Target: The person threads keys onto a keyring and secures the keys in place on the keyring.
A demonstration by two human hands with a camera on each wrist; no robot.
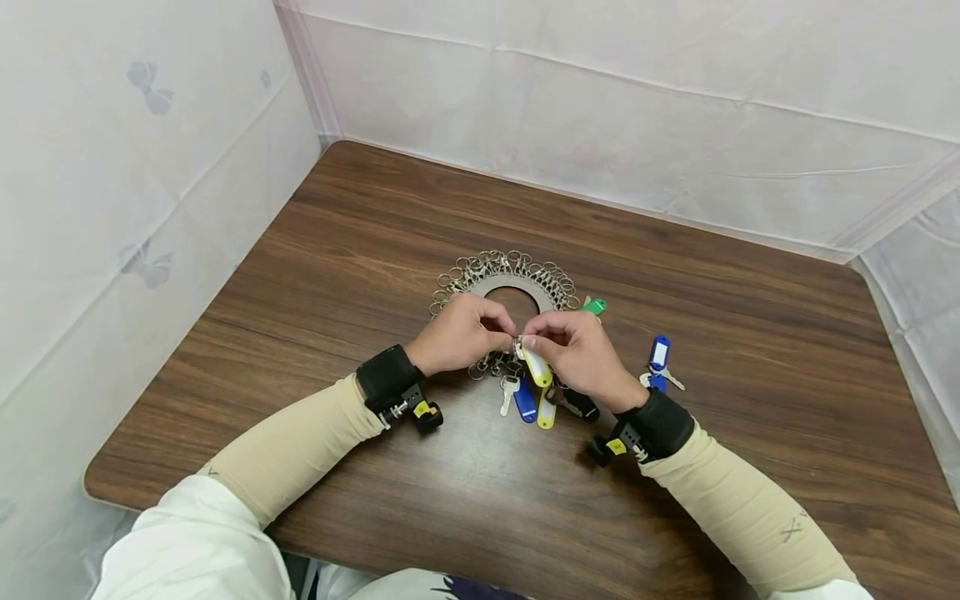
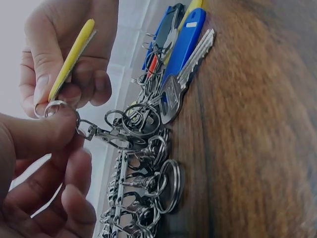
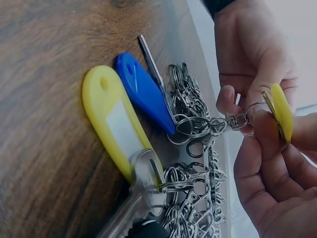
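Observation:
A round metal key rack (image 1: 516,286) ringed with several snap clasps lies flat on the table. Just in front of it my hands meet. My right hand (image 1: 531,342) pinches a yellow key tag (image 1: 537,367), seen edge-on as the yellow tag (image 3: 280,112) in the right wrist view. My left hand (image 1: 506,338) pinches the tag's split ring (image 2: 54,107), thumb on top. The ring sits against a clasp (image 2: 100,133) stretched out from the rack. Whether ring and clasp are joined I cannot tell.
Under my hands lie a blue tag (image 1: 525,405) with a silver key (image 1: 509,392), a second yellow tag (image 1: 546,411) and a black tag (image 1: 582,406). A green tag (image 1: 595,306) lies at the rack's right. Another blue tag (image 1: 659,354) with keys lies further right. White sheeting walls the table.

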